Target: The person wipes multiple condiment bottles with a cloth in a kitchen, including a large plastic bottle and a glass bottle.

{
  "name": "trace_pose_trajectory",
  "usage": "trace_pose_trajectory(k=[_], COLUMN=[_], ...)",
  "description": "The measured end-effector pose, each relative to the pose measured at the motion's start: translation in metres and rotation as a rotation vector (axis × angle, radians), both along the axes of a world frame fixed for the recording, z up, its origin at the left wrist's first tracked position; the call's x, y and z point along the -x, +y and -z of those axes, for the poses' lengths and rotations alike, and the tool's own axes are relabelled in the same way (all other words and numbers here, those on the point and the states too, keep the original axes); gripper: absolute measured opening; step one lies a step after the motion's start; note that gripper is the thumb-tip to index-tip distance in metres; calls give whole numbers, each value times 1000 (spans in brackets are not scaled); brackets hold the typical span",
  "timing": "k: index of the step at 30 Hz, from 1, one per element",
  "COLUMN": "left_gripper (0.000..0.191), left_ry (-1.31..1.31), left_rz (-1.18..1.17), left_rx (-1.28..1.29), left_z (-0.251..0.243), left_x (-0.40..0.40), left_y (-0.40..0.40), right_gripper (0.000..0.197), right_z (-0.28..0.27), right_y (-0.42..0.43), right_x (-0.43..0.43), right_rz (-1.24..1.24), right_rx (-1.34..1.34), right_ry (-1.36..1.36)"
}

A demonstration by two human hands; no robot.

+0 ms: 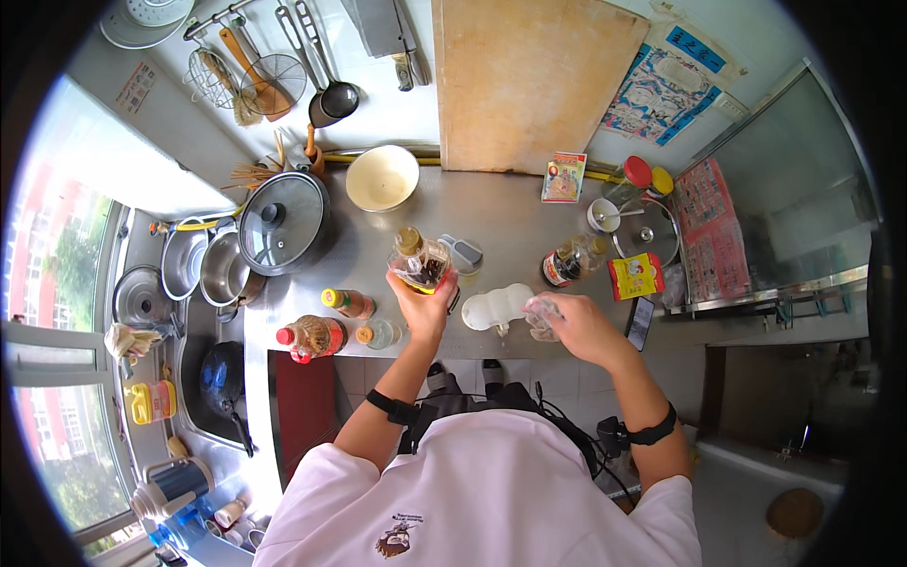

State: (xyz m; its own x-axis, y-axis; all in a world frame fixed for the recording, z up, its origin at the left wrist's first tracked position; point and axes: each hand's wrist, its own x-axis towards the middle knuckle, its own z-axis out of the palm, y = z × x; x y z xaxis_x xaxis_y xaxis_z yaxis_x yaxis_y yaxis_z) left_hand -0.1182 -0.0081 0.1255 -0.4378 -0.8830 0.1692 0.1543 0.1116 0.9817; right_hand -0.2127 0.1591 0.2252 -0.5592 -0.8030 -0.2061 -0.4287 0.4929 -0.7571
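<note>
My left hand [424, 306] grips a clear bottle of dark sauce [419, 262] with a gold cap, upright over the near part of the steel counter. My right hand [577, 322] is closed on a crumpled translucent cloth or plastic [544, 319]. Touching or very near that is a white lobed plastic tray [490, 307] on the counter. Beyond the bottle lies a grey-and-white plastic tool [463, 253]. To the left stand a bottle with a green label and yellow cap [348, 302], a red-capped bottle [315, 337] and a small glass jar [379, 334].
Further right are a dark sauce bottle [570, 261], a yellow packet [636, 276], a phone [640, 323] and a small white bowl [603, 215]. A cream bowl [382, 178] and a lidded pot [284, 223] stand at the back left. The sink [191, 383] is at left.
</note>
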Motion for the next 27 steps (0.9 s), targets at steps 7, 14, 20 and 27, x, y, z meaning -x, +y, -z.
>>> trace_pose_trajectory(k=[7,14,20,27], left_gripper=[68,72,77,81], left_ry=[-207,-204,-391,-528], left_rz=[-39,-85,-158,-159], left_rx=[-84,-44,120,163], left_z=[29,74,62,63], left_x=[9,17,6,7], left_y=[-4,-4,0,5], right_gripper=[24,23,26,32], right_z=[-4,-7,-15,-16], right_y=[30,53,75,97], right_x=[-13,-29,-39,-55], right_rz=[135,173,245,482], right_rx=[56,34,109,-34], right_ry=[-125,-77,92,-150])
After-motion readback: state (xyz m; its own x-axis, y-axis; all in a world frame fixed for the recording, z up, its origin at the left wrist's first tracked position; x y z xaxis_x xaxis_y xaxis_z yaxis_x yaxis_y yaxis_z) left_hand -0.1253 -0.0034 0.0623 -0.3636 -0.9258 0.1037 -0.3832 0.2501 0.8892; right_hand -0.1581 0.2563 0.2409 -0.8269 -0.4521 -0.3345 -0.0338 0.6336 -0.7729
